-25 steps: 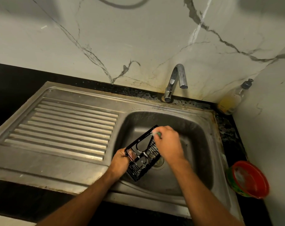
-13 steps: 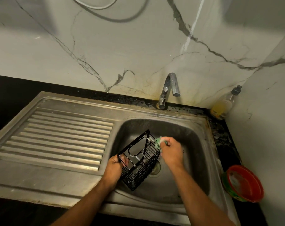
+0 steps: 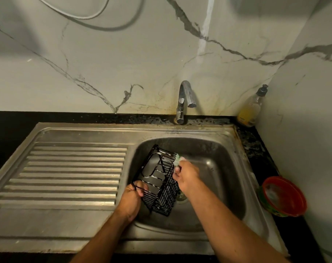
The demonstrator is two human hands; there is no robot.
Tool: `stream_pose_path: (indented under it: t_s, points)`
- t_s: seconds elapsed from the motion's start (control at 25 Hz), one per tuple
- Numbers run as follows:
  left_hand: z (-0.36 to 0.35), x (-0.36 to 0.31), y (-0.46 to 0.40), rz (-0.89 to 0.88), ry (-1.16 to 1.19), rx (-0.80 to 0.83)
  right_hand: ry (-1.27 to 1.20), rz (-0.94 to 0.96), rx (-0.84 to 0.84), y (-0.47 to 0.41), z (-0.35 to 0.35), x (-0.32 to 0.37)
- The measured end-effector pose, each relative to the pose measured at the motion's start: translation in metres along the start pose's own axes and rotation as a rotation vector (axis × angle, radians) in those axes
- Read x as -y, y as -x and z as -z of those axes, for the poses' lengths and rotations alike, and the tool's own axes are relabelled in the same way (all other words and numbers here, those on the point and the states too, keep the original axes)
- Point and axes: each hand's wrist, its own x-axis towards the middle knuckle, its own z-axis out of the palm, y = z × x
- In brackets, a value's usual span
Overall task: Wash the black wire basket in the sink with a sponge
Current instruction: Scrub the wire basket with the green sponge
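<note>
Marble wall [image 3: 123, 63] filled the top half of the frame, w/ a cable [image 3: 96, 16] looping at upper left. Steel sink [image 3: 227, 196] sat lower centre-right, its ribbed drainboard [image 3: 72, 173] to the left. Tap [image 3: 184, 99] stood at centre, above the bowl. Black wire basket [image 3: 159, 186] was held tilted inside the bowl, centre of frame, streaked w/ suds. Red bowl [image 3: 283, 196] sat on the counter at right edge; soap bottle [image 3: 251, 109] in the corner, upper right. Left hand [image 3: 131, 202] gripped the basket's near-left corner, fingers curled round the wire. Right hand [image 3: 187, 175] pinched a green sponge [image 3: 177, 161] vs. the basket's far-right rim.
</note>
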Motion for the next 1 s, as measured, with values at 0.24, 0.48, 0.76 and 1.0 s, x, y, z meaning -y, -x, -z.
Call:
stream_pose_path:
  t_s: [0.24,0.48,0.76,1.0]
  points:
    - [0.01,0.001,0.002,0.064,-0.069,0.092,-0.033,0.094,0.037,0.005,-0.001,0.013]
    - [-0.002,-0.027,0.005,0.144,-0.088,-0.035,0.531,0.49,0.178,0.007,0.004,-0.02]
    - [-0.001,-0.011,-0.001,0.095,-0.353,-0.13,0.759,0.472,0.309,0.0,0.021,-0.039]
    - [-0.005,-0.014,0.002,0.122,-0.352,-0.141,0.654,0.329,0.219,-0.012,0.046,-0.016]
